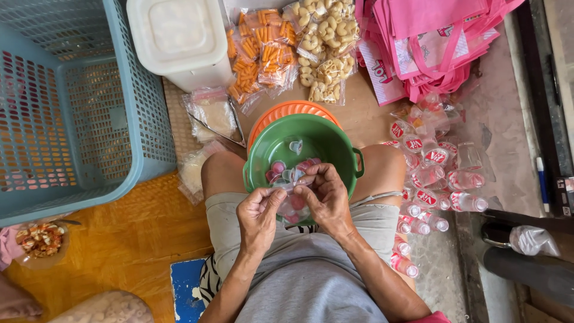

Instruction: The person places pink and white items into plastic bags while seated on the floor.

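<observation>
Pinched between both hands over the lap: a small clear plastic bag (291,200) with pink pieces inside; left hand (258,216) clenched on its near-left edge with thumb and forefinger; right hand (326,200) closed on its upper right edge, fingertips (307,179) curled over the top; both grips firm on the bag, neither released.

Seen from the head camera, looking straight down: held just above the near rim of a green plastic basin (320,139), itself nested in an orange basin (291,109) and wedged between bare knees; scattered in the green basin, small pink and clear jelly cups (280,168), touching the bag's far side; one lone clear cup (296,145) nearer the middle.

Beyond the basins, packets of orange snack sticks (261,55) beside packets of pale curled crackers (323,43); left of those, a white lidded tub (179,37) and a large blue mesh basket (72,101); further right, a heap of pink cloth bags (430,42); below them, close beside the right knee, a cluster of small water bottles (436,179) lying and standing together; at lower left, on the orange mat (137,239), a bag of mixed red and white sweets (40,239).
</observation>
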